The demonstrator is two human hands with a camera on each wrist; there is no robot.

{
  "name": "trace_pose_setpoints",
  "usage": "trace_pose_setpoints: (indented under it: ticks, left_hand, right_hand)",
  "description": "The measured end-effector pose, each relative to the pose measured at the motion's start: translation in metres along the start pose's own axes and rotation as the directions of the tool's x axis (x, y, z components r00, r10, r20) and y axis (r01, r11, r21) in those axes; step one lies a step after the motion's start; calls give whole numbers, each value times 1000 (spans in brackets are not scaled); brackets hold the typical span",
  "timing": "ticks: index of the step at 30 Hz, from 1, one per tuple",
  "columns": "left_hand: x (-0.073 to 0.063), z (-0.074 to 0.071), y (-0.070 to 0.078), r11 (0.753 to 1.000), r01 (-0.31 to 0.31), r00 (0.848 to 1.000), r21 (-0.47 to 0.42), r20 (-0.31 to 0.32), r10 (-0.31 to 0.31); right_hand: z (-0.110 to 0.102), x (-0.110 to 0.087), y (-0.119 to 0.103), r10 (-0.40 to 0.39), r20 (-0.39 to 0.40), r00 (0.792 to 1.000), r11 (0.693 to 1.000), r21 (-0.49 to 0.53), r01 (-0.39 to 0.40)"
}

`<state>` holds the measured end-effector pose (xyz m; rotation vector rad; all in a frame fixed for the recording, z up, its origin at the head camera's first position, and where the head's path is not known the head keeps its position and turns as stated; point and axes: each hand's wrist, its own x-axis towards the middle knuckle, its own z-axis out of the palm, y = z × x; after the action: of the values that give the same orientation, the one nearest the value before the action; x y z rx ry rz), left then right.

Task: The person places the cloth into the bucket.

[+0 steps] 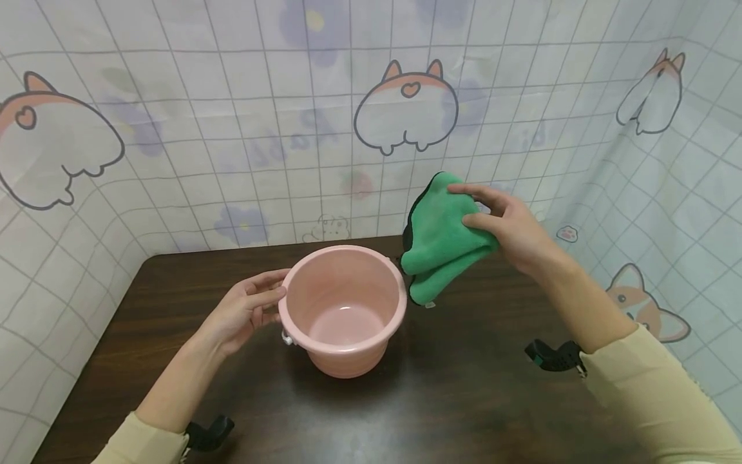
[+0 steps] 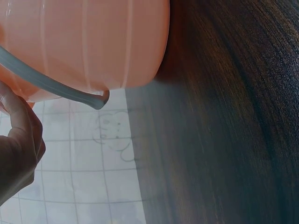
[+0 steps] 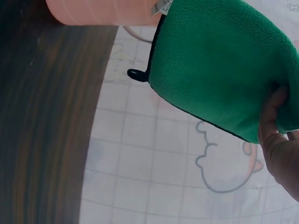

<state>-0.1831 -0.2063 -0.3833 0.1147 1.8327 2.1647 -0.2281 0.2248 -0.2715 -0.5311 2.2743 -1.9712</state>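
- Pinching green cloth (image 1: pixel 442 225) at its right side with right hand (image 1: pixel 510 225), pressing fingers into the pile.
- Holding cloth off worktop (image 1: pixel 475 393), just right of pink bucket (image 1: pixel 348 361); cannot tell if touching it.
- Bending fingers of left hand (image 1: pixel 240 312) against left side of bucket rim (image 1: pixel 346 348); cannot tell whether gripping or only steadying.
- Could drop cloth if pinch loosens: holding soft, folded fabric by one side only, with most of it hanging free.
- Could snag black loop (image 3: pixel 137 75) on rim if swinging cloth left at this height.
- Could nudge bucket rightward or tip it if pushing hard from left: pressing high, above a narrower base, on a worktop looking smooth and probably slick.
- Could knock handle (image 2: pixel 51 86) when shifting left fingers, being just beside it.
- Could lose fold shape if gripping any closer to the edge; likely to sag unevenly.
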Motion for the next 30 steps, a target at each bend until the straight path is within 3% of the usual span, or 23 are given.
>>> trace_pose_setpoints:
  ticks: [18, 30]
  left_hand:
    - [1, -1, -1, 1000, 4, 1000, 10, -6, -4]
    - [0, 0, 0, 1000, 5, 1000, -4, -6, -5]
  right_hand:
    - [17, 2, -24, -53, 86, 995, 995, 93, 45]
    - [34, 8, -35, -140, 164, 976, 984, 130, 119]
